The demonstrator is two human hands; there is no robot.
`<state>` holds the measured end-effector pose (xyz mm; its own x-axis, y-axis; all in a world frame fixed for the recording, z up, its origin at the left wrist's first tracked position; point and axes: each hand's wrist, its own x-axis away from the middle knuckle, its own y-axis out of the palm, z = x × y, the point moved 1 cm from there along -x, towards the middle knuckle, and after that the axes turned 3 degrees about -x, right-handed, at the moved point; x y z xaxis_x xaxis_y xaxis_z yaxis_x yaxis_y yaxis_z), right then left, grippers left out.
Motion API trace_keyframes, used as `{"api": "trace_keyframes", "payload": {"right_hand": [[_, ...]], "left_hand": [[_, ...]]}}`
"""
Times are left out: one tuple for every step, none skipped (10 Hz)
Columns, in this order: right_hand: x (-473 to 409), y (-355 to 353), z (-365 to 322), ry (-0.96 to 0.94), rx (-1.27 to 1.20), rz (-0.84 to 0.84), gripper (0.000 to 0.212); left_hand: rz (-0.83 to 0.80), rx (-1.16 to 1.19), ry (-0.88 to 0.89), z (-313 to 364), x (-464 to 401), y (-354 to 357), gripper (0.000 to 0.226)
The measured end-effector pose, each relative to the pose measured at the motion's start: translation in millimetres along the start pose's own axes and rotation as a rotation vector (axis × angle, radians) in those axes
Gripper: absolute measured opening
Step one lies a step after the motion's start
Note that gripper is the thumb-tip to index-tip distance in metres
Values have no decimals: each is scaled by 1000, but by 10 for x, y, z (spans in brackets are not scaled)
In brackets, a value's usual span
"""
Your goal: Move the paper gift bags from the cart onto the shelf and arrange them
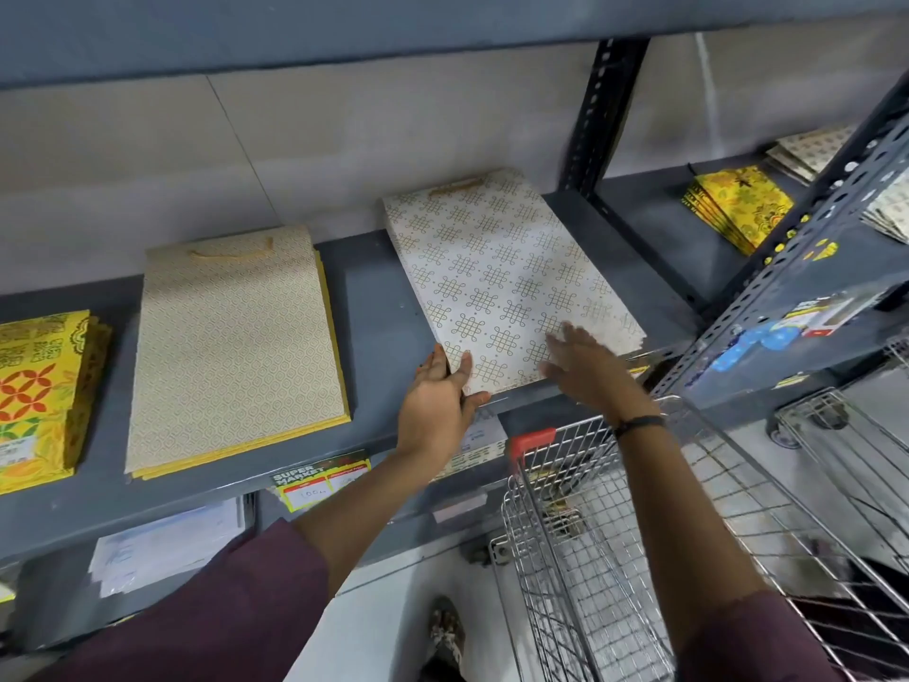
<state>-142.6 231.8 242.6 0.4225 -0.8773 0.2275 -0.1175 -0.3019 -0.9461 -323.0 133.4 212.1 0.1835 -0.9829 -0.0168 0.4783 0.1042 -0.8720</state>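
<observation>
A stack of white paper gift bags (506, 283) with a grey knot pattern lies flat on the grey shelf (374, 307), its near end jutting slightly over the front edge. My left hand (440, 391) grips the stack's near left corner, thumb on top. My right hand (585, 361), blurred, rests flat with spread fingers on the stack's near right part. The wire cart (639, 534) stands below at the right, and no bags show inside it.
Left on the same shelf lie a cream-patterned bag stack (236, 351) and a yellow floral stack (39, 396). More yellow bags (738, 204) sit in the right bay beyond a perforated upright (600, 115). A slanted upright (806, 248) crosses at right. Price tags hang on the shelf front.
</observation>
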Motion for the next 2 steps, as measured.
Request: {"api": "trace_keyframes", "payload": {"right_hand": [[76,151,-162,42,-19,63,53],[162,150,-237,93,-43,203,55]], "left_hand": [[-69,-12,17,-16,56,-131,64],[-41,-95,112,-66,212,-308,66]]}}
